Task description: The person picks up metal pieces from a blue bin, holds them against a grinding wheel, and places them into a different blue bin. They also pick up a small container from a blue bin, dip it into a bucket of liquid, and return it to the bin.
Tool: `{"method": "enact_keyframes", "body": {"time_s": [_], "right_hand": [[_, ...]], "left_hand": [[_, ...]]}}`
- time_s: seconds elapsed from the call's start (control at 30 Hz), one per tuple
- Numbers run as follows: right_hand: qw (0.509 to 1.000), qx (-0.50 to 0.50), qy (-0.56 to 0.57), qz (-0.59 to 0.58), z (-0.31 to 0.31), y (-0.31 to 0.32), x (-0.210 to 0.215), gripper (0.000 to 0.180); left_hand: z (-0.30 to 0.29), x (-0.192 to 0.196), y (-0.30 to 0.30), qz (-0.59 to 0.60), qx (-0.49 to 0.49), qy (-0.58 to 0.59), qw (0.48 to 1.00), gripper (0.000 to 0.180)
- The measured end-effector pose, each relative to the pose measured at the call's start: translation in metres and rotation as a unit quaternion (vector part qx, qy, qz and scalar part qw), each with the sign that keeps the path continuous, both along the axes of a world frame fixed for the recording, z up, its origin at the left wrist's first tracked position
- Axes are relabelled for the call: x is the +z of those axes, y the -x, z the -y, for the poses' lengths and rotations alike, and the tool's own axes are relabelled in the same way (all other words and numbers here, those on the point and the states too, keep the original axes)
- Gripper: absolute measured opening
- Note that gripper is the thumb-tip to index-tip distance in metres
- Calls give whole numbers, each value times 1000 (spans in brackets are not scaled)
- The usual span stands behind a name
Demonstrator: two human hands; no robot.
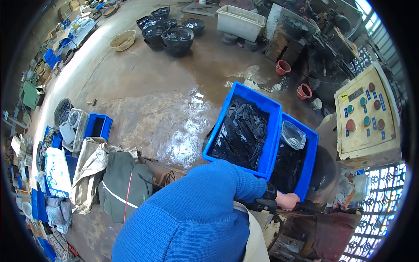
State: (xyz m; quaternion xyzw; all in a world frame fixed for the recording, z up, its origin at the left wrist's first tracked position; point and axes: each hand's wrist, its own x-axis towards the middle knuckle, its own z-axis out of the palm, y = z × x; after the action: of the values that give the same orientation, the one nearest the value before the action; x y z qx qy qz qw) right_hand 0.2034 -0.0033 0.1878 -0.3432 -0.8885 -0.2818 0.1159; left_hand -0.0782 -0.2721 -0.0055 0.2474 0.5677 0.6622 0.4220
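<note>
My left hand (287, 201), at the end of a blue knitted sleeve with a dark band at the wrist, is closed at the near rim of a blue plastic crate (310, 163). Dark flat strips (287, 168) lie inside that crate, and a clear plastic container (293, 135) rests on them at the far end. Beside it on the left, slightly overlapping it, stands a second blue crate (274, 126) filled with loose black strips (244, 131). My fingertips are partly hidden against the rim. My right hand is out of sight.
A control panel (364, 113) with red and green buttons stands at the right. Two red buckets (283, 67) and a white tub (241, 24) are farther back. Several black baskets (177, 39) stand on the wet floor (144, 83). Sacks (89, 168) lie at the left.
</note>
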Motion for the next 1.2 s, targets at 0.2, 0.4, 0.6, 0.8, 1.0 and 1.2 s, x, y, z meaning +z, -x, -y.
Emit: {"method": "enact_keyframes", "body": {"time_s": [0.2,0.4,0.6,0.8,1.0,1.2], "right_hand": [[999,8,-24,20,-2,-3,1,25],[996,30,-38,72,-11,-22,8,25],[993,0,-89,83,24,1,-10,26],[997,-59,44,35,-9,-10,13,27],[993,-53,25,99,-4,-7,11,29],[1000,-22,0,-13,38,-28,-2,31]], "left_hand": [[41,31,6,218,-84,29,972,25],[73,55,-13,108,-46,-118,986,36],[81,40,-12,13,-60,-133,989,35],[72,34,-15,-61,-17,-117,991,30],[71,26,-26,-164,34,-104,980,26],[67,24,-35,-189,-26,-76,979,29]]}}
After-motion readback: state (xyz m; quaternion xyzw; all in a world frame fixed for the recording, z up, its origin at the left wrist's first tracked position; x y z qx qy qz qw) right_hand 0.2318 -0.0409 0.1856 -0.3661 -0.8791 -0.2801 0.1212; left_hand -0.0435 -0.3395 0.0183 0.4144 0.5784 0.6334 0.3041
